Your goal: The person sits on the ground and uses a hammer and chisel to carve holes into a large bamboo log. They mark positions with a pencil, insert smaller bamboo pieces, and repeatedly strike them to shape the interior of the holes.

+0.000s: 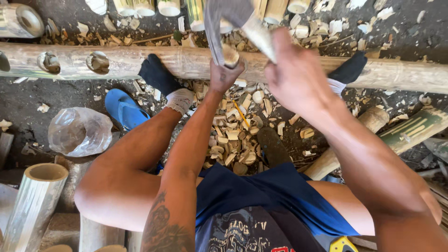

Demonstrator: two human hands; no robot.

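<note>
**Bamboo piece held on a long pole, blade raised above it**

A short bamboo piece (230, 55) stands on end on top of a long bamboo pole (186, 60) that lies across the ground in front of the person. The left hand (224, 74) is clenched around the lower part of this piece, keeping it pressed against the pole. Just above it, the right hand (291, 77) is closed in a fist around the pale handle of a curved blade (219, 25); the metal arcs over and down, and its end is at the top of the bamboo piece, though blur hides whether they touch.

Both feet wear dark socks with pale cuffs and brace against the pole: the left foot (161, 79) just left of the held piece, the right foot (347, 70) further along to the right. Two round holes are cut into the pole's left stretch.

Between the legs lies a heap of bamboo chips (233, 135). A blue sandal (123, 108) lies by the left foot, with a crumpled clear plastic bottle (79, 131) beside it. Cut bamboo tubes (35, 200) stand at the lower left, and more cut sections (140, 7) line the ground beyond the pole. A split green bamboo length (410, 130) lies to the right.
</note>
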